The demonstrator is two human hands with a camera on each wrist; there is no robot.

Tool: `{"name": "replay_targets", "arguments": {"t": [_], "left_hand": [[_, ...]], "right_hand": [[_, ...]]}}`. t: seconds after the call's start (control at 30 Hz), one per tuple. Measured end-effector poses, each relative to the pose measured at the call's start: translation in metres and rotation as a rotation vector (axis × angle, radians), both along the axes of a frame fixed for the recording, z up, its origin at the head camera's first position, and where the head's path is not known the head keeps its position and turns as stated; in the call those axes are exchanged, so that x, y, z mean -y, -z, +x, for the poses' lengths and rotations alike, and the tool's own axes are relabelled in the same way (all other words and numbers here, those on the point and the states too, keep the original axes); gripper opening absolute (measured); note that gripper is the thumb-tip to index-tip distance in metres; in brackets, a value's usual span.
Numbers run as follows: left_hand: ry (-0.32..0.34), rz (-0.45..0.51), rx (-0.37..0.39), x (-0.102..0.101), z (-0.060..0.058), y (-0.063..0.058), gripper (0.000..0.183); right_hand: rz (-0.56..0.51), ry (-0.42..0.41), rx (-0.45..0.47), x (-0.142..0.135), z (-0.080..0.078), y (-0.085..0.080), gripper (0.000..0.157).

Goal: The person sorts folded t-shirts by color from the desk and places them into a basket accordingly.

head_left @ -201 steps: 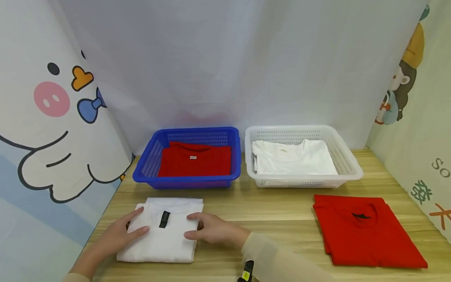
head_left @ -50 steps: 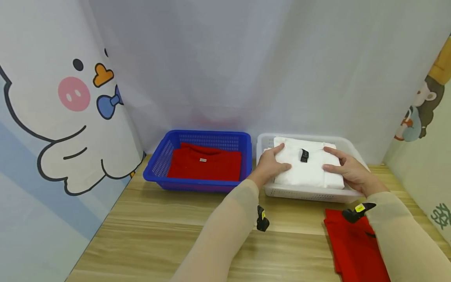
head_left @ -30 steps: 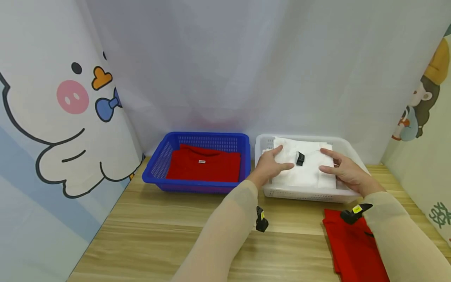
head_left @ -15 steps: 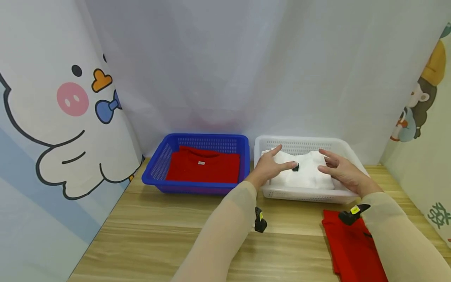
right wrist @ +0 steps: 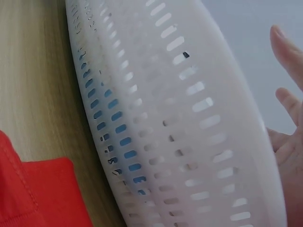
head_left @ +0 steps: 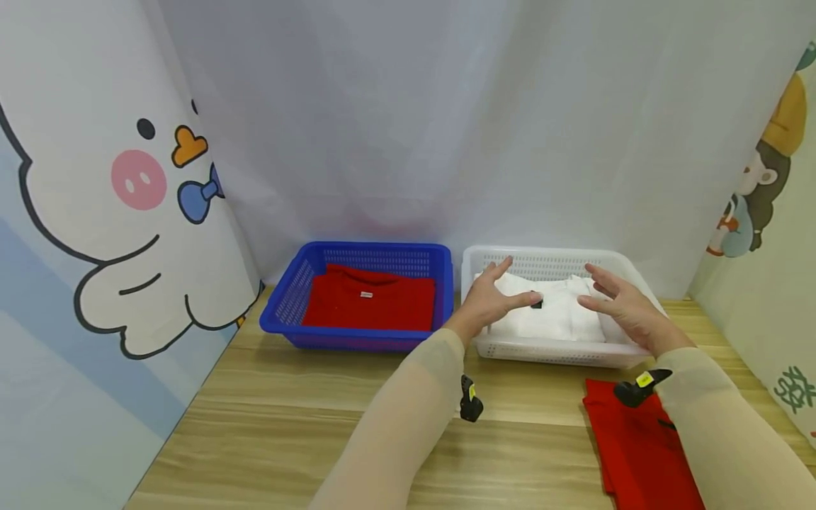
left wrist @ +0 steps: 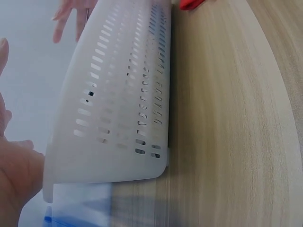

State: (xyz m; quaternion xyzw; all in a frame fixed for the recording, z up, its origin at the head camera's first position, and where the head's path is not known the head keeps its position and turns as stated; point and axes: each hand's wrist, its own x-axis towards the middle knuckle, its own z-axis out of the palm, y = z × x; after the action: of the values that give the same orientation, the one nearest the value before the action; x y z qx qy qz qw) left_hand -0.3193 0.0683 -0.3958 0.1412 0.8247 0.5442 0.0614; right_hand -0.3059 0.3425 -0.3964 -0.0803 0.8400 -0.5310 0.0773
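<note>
A folded white T-shirt (head_left: 557, 322) with a black neck tag lies inside the white basket (head_left: 554, 352), over other white cloth. My left hand (head_left: 486, 301) is above the basket's left side, thumb extended across the shirt near the tag and fingers spread. Over the right side is my right hand (head_left: 627, 312), its fingers and thumb apart with nothing between them. Both wrist views look at the slotted outer wall of the basket, with the left hand (left wrist: 16, 165) and right hand (right wrist: 291, 137) up at its rim.
Left of the white basket stands a blue basket (head_left: 357, 331) holding a folded red T-shirt (head_left: 372, 312). Another folded red garment (head_left: 631, 446) lies on the wooden table (head_left: 268, 425) at the right, partly under my right forearm. A pale curtain (head_left: 395, 127) hangs behind.
The folded white T-shirt has gone from the table's left side into the white basket. During the last second it dropped lower inside, and both hands let go of it.
</note>
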Motion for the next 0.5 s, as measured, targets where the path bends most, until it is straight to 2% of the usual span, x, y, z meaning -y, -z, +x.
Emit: {"name": "replay_targets", "arguments": {"t": [0.1,0.23,0.5], "left_hand": [[0.002,0.002,-0.008,0.004,0.003,-0.005,0.093],[0.024,0.006,-0.029,0.014,0.009,-0.018,0.092],[0.109,0.008,-0.139,0.045,0.031,-0.042,0.091]], "right_hand": [[-0.01,-0.008,-0.031,0.001,0.004,-0.008,0.087],[-0.021,-0.025,-0.081,-0.001,0.013,-0.02,0.08],[-0.033,-0.067,-0.198,-0.016,0.045,-0.043,0.071]]}}
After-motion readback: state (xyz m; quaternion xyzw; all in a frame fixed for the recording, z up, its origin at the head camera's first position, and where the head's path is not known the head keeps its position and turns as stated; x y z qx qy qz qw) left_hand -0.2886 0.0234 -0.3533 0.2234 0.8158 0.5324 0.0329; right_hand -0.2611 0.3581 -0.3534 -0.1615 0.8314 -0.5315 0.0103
